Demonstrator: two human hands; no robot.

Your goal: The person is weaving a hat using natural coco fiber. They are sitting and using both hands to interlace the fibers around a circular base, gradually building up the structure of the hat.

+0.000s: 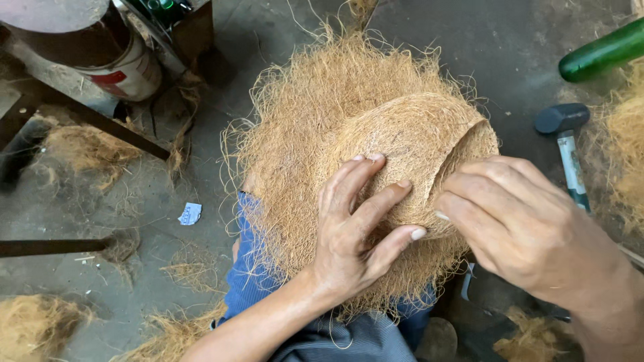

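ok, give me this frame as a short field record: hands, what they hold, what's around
left hand: palm pressed flat on fibre bowl, fingers spread
right hand: gripping the bowl's rim
bowl: moulded brown fibre, lying on a loose fibre mat over the person's lap
hammer: on floor, right of bowl, untouched
green bottle: top right
can: top left
floor: grey, scattered fibre tufts

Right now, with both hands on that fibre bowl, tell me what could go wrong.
1. The left hand presses the coir bowl hard; its thin rim under the right hand may deform.
2. Loose fibre mat spills off the knee and could snag fingers or shed further.
3. The hammer and green bottle lie close to the right; a stray elbow might knock them.
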